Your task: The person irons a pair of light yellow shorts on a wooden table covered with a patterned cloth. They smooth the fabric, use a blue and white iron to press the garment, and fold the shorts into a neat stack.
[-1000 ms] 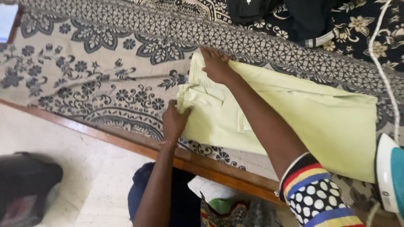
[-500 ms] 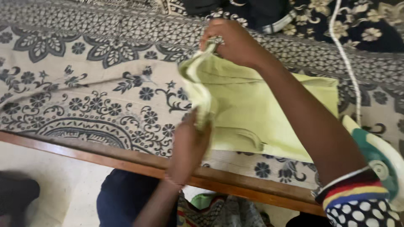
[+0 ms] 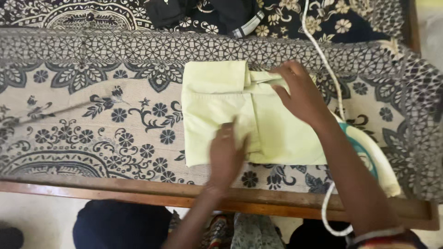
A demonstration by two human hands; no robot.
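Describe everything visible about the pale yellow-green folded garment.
The pale yellow-green folded cloth garment lies flat as a rough rectangle on the patterned floral cloth, showing seams and a doubled flap along its top edge. The left hand presses its lower middle; the right hand rests on its upper right part.

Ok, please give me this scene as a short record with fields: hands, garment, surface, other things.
left hand: left hand lies flat on the garment, near its front edge
right hand: right hand presses the garment's far right part
garment: pale yellow-green cloth, folded into a rectangle
surface: patterned black-and-cream cover with a wooden edge
other: iron with white cord at right; dark clothes at the back
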